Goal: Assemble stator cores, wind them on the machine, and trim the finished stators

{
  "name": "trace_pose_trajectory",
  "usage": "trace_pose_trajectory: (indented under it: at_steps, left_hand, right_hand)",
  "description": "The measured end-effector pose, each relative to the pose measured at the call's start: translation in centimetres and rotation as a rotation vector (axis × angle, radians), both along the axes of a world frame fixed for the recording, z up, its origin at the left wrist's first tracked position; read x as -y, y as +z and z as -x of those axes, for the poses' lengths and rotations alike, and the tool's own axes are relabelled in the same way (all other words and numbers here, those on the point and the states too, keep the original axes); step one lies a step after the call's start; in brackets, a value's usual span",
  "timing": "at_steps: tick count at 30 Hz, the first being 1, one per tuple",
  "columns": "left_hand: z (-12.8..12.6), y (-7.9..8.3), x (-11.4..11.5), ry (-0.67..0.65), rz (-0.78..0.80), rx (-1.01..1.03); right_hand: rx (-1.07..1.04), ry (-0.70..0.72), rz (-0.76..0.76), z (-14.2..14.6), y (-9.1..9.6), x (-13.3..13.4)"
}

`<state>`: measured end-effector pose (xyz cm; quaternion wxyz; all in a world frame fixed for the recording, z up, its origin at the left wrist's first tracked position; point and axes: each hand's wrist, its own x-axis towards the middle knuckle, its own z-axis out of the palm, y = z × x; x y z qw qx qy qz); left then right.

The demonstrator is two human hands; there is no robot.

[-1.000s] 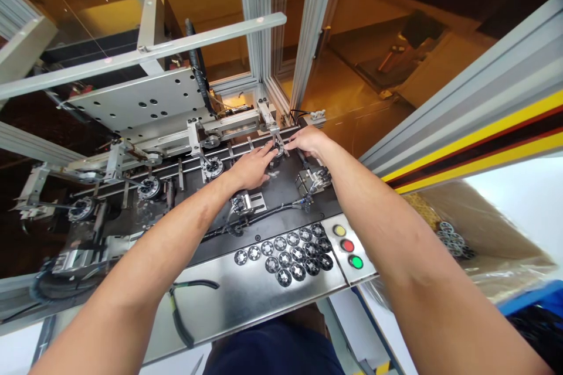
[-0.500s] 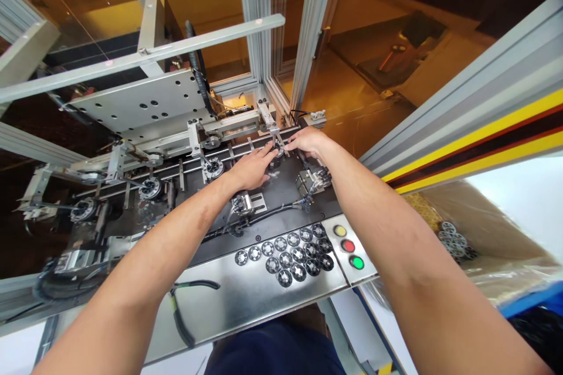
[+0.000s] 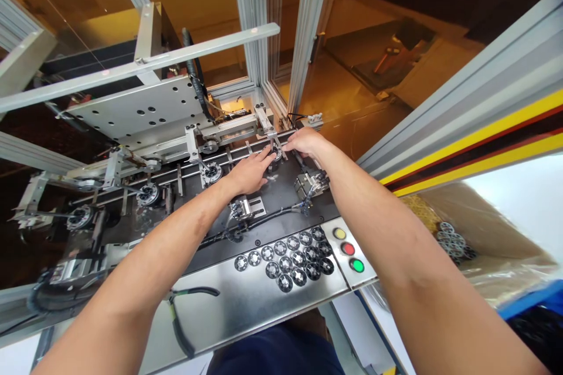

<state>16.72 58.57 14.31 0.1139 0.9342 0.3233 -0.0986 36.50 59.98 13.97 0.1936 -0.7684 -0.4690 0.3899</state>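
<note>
At the right end of the machine's rail, a round black-and-silver part (image 3: 277, 154) sits under a metal arm, partly hidden by my fingers. My left hand (image 3: 250, 172) reaches it from the left, fingers stretched out and the tips on or right beside its rim. From the other side comes my right hand (image 3: 305, 142), thumb and fingers pressed together close to the part; whatever is between them is hidden. Similar round parts sit along the rail to the left, including one (image 3: 212, 172) just beyond my left wrist.
Several loose round parts (image 3: 285, 263) lie in rows on the steel ledge beside yellow, red and green buttons (image 3: 348, 248). Green-and-black pliers (image 3: 179, 322) rest on the ledge near my left forearm. A lined cardboard box (image 3: 488, 228) holding more parts stands at right. Metal arms overhang the rail.
The view has tilted and shifted slightly. Both hands stay at the same round part, with hardly any change in their fingers.
</note>
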Motion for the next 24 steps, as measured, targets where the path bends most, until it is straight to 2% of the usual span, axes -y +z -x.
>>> trace_pose_trajectory:
  at_steps: [9, 12, 14, 15, 17, 19, 21, 23, 24]
  left_hand:
    - [0.0, 0.8, 0.0, 0.058, 0.086, -0.045]
    - [-0.5, 1.4, -0.1, 0.085, 0.121, -0.046]
    - [-0.5, 2.5, 0.1, 0.106, 0.136, -0.006]
    - [-0.2, 3.3, 0.6, 0.122, 0.13, 0.031]
    - [1.6, 5.4, 2.6, 0.171, 0.081, 0.136]
    - [5.2, 7.5, 6.5, 0.237, 0.042, 0.308]
    - [10.4, 8.6, 12.0, 0.316, 0.145, 0.655]
    - [16.3, 8.2, 18.2, 0.366, 0.395, 0.76]
    - [19.0, 7.3, 21.3, 0.442, 0.539, 0.782]
  right_hand:
    - [0.157, 0.105, 0.008, 0.3, 0.1, -1.9]
    - [0.214, 0.128, -0.113, 0.7, 2.3, -1.6]
    - [0.249, 0.135, -0.246, 0.8, 4.8, 0.5]
    - [0.264, 0.137, -0.319, 0.8, 6.0, 2.4]
    - [0.294, 0.138, -0.477, 0.8, 7.2, 8.2]
    - [0.337, 0.136, -0.607, 1.0, 5.9, 15.9]
    - [0.55, 0.075, -0.852, 1.3, 2.2, 23.8]
    - [0.646, 0.045, -0.902, 1.5, -3.0, 30.2]
    - [0.689, 0.048, -0.91, 1.5, -5.5, 32.6]
